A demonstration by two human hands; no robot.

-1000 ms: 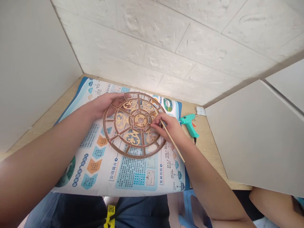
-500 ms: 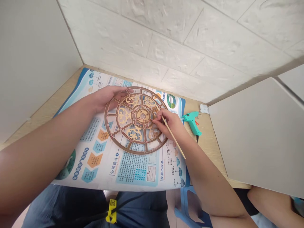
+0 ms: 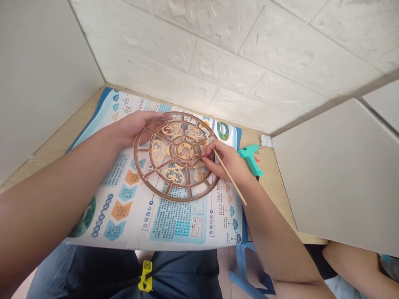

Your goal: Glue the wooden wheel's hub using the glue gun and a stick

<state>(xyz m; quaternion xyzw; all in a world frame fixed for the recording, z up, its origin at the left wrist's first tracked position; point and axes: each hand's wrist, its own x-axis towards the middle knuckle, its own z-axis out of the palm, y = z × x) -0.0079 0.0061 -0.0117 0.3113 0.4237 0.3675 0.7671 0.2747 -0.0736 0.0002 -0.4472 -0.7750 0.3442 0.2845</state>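
Observation:
A round brown openwork wheel (image 3: 170, 192) with gold scroll pieces is held at a tilt over the printed sheet. My left hand (image 3: 137, 126) grips its upper left rim, some of the fingers passing behind it. By the hub (image 3: 186, 151) my right hand (image 3: 225, 160) is closed with thumb and forefinger pinched together. A thin wooden stick (image 3: 230, 178) is held in that same hand and slants down towards my forearm. Thin reddish wires (image 3: 183, 162) run across the wheel around the hub. Whether the fingertips pinch one of them is too small to tell.
The printed sheet (image 3: 131, 224) covers the wooden table (image 3: 282, 187). A teal glue gun (image 3: 252, 160) lies at the right, with a small white object (image 3: 266, 141) behind it. Panels stand on both sides and a wall behind. Another person's arm (image 3: 349, 261) shows at lower right.
The whole view has shifted slightly left. My right hand has turned a little, swinging the stick's lower end slightly right and up. Both hands keep their hold.

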